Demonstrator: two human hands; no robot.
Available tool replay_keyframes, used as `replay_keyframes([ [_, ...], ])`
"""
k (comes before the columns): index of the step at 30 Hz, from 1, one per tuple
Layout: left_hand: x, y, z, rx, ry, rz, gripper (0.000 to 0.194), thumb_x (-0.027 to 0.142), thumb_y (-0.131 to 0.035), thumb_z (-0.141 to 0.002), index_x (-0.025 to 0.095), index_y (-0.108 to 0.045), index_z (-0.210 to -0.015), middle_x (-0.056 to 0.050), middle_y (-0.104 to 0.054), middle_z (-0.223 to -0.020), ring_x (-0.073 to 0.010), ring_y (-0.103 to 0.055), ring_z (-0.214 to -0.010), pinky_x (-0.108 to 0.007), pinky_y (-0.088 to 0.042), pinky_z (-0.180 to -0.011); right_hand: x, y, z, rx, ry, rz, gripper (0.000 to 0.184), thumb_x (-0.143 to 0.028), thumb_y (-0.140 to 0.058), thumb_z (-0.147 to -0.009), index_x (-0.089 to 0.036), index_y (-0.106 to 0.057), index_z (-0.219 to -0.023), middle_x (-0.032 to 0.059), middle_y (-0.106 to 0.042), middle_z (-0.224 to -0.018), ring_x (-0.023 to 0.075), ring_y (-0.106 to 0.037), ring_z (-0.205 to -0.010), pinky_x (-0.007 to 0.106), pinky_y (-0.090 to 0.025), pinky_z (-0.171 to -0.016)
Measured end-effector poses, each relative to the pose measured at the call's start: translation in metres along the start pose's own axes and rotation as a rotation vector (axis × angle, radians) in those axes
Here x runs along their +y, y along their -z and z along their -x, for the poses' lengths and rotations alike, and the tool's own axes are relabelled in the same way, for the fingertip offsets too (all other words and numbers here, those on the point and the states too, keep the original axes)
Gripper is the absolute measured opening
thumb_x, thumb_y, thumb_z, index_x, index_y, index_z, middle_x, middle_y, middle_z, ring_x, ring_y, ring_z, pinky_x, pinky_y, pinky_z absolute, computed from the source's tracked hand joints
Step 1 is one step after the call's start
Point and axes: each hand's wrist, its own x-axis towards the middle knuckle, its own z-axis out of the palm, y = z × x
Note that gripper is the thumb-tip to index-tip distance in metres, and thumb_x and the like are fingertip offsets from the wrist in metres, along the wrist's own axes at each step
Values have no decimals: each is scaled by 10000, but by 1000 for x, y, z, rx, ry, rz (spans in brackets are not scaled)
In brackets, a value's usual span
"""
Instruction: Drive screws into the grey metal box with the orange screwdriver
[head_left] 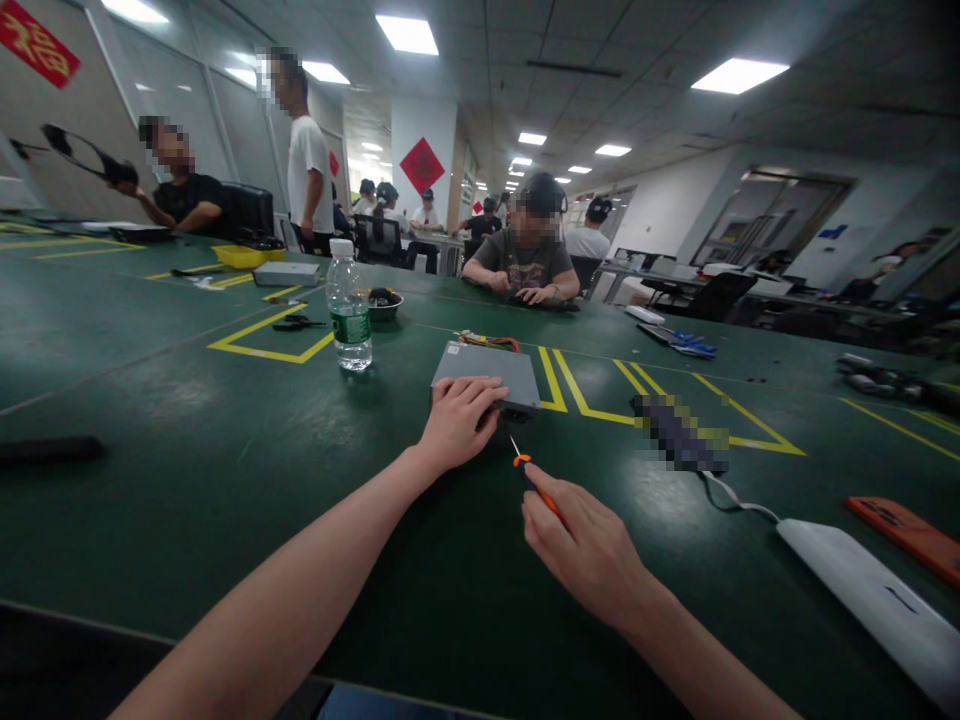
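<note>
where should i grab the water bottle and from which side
Around the body of the bottle, at its green label, probably coming level from the near left: it stands upright, its round sides look free there, and the bowl sits close behind on the right.

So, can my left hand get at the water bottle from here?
Probably yes: the water bottle stands upright, a bit farther forward and to the left, with only bare table between. Your left hand would have to leave the metal box first.
</note>
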Motion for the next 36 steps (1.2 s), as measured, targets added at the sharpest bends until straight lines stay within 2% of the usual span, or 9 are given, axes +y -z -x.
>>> replay_keyframes([
  [6, 1, 1, 0, -8, -5, 7, 276, 227, -447, -856, 263, -544, -1112, -6, -560, -1247, -199, -478, -1131, -392, -270, -930, 0, 1, 0, -13, -13, 15, 143, -65, -478, -843, -100, -547, -963, 191, -599, -1044, 199, -613, -895, 317, -535, -747],
  [11, 1, 1, -1, 1, 0, 4, 273, 224, -456, -854, 266, -546, -1108, -4, -561, -1246, -195, -476, -1135, -391, -268, -929, -5, 7, -8, -14, 7, 58, 160, -46, -441, -845, -130, -563, -905, 182, -610, -1025, 177, -611, -772, 315, -520, -696],
  [14, 1, 1, -1, 2, -1, 4, 272, 226, -456, -856, 266, -543, -1111, -3, -565, -1241, -192, -478, -1132, -390, -269, -926, -11, 5, -10, -61, 15, 57, 180, -48, -435, -837, -155, -566, -898, 173, -605, -1060, 173, -605, -772, 314, -512, -700],
  [20, 2, 0, -1, 7, -5, 5, 272, 222, -458, -854, 271, -546, -1106, 3, -568, -1236, -189, -483, -1126, -393, -269, -925, -22, -2, -4, -143, -64, 2, 232, -121, -368, -831, -110, -565, -953, 254, -562, -1107, 232, -610, -856, 355, -508, -726],
  [24, 2, 1, -1, 10, -2, 0, 270, 222, -460, -854, 271, -549, -1104, 0, -573, -1228, -188, -486, -1123, -391, -276, -916, -20, 0, -4, -110, 21, 54, 240, -113, -413, -855, -113, -542, -1057, 252, -555, -1158, 204, -614, -839, 341, -492, -741],
  [28, 3, 2, -1, 10, -2, -4, 270, 222, -464, -851, 269, -552, -1102, -4, -576, -1224, -191, -486, -1124, -388, -279, -913, -16, 2, -9, -38, -25, 27, 152, -221, -490, -882, -139, -573, -980, 228, -566, -1167, 179, -611, -793, 317, -491, -713],
  [31, 4, 3, -1, 6, -2, -3, 270, 222, -463, -853, 266, -547, -1106, -5, -573, -1230, -190, -484, -1127, -387, -274, -917, -15, 3, -10, -46, -69, -54, 205, -256, -440, -897, -120, -585, -947, 238, -565, -1149, 206, -612, -856, 327, -505, -732],
  [34, 4, 3, -1, 7, -3, 2, 268, 219, -462, -853, 266, -547, -1102, -2, -573, -1230, -186, -484, -1125, -385, -272, -917, -16, 6, -10, -100, -83, -120, 305, -256, -357, -897, -93, -578, -1030, 263, -528, -1173, 261, -585, -987, 363, -515, -754],
  [36, 3, 2, -1, 11, -1, 4, 269, 216, -456, -856, 268, -548, -1103, 0, -572, -1230, -184, -482, -1128, -385, -272, -919, -17, 7, -11, -115, -68, -138, 329, -242, -345, -894, -79, -567, -1074, 260, -524, -1184, 262, -587, -990, 367, -517, -756],
])
